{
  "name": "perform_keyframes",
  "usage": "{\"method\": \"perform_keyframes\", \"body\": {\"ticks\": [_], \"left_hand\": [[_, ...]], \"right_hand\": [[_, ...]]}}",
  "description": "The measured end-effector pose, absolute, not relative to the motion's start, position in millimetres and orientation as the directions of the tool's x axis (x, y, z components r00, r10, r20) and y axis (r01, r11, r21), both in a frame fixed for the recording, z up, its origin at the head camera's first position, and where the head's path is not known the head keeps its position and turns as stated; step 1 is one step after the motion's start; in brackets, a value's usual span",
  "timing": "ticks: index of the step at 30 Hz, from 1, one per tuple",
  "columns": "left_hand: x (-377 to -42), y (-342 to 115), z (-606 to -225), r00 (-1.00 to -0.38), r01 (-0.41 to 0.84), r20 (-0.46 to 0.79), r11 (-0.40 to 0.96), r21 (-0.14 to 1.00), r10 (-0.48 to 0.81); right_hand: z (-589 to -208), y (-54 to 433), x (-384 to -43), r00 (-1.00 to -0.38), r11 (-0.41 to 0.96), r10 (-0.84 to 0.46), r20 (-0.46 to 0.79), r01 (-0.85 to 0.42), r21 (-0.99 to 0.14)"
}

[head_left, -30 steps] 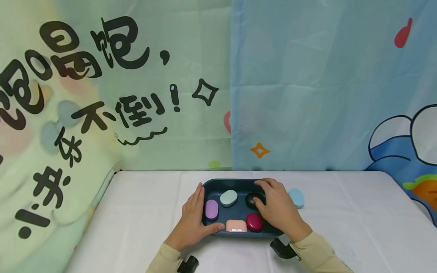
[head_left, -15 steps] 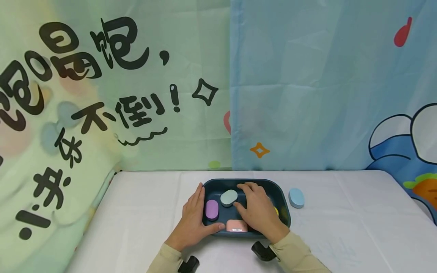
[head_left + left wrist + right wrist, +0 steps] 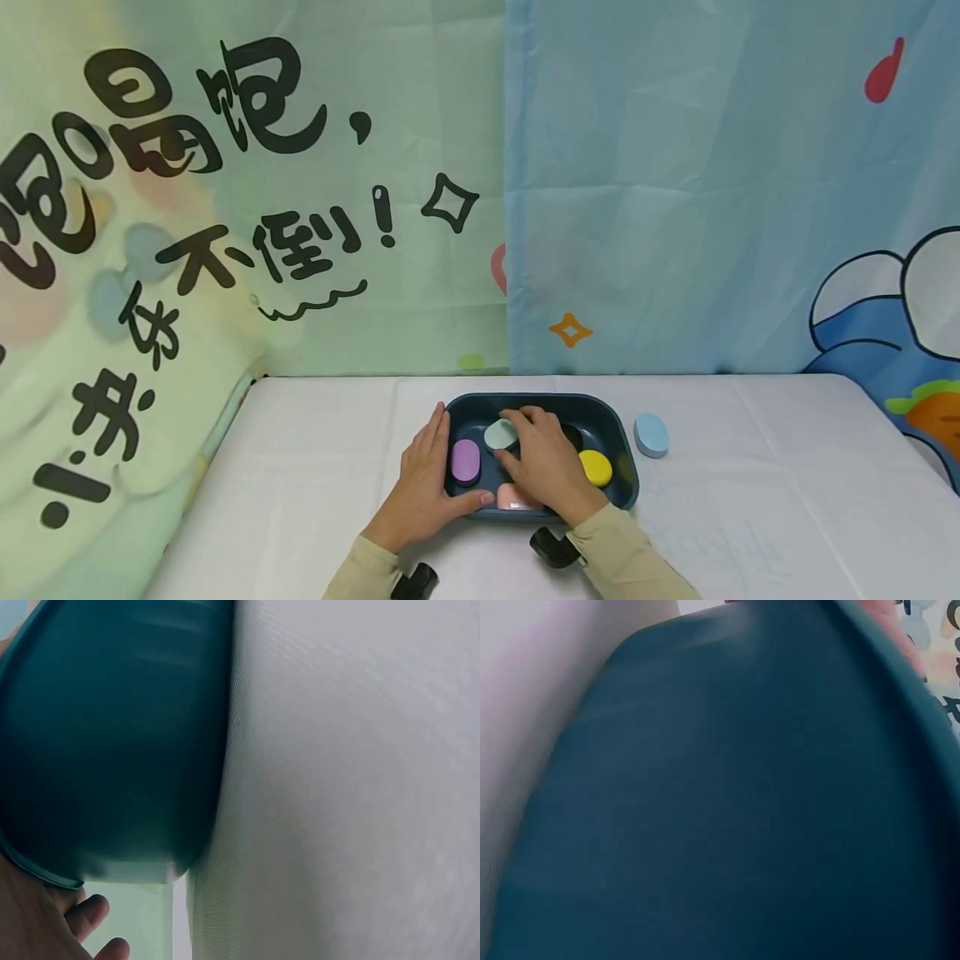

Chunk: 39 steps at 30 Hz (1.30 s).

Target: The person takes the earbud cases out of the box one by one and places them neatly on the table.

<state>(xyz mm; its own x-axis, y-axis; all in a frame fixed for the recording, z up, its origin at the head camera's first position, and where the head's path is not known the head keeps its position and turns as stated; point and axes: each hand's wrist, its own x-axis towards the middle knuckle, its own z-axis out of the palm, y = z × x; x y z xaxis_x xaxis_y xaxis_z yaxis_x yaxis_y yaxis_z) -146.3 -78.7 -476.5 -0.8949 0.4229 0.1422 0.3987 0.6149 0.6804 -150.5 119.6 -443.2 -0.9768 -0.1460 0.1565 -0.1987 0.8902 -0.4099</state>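
White table (image 3: 285, 475), left hand (image 3: 424, 483) unclenched against tray (image 3: 602, 421), right hand (image 3: 546, 460) now pinching mint block (image 3: 498, 434)

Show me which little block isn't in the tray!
The light blue block, on the white table right of the tray. The purple one, pale green one, yellow one, pink one and black one are inside.
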Motion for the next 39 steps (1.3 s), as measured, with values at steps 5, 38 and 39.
{"method": "perform_keyframes", "body": {"ticks": [5, 38, 39], "left_hand": [[-147, -79, -478, -0.893, 0.401, 0.145, 0.608, 0.686, 0.425], [-148, -80, -482, -0.887, 0.421, 0.165, 0.608, 0.673, 0.431], [-148, -80, -481, -0.887, 0.421, 0.164, 0.609, 0.672, 0.432]], "right_hand": [[-446, 115, -153, -0.976, 0.896, -0.163, 0.142, -0.206, -0.393], [-455, 110, -154, -0.982, 0.895, -0.168, 0.086, -0.189, -0.405], [-455, 111, -154, -0.982, 0.895, -0.170, 0.086, -0.190, -0.403]]}}
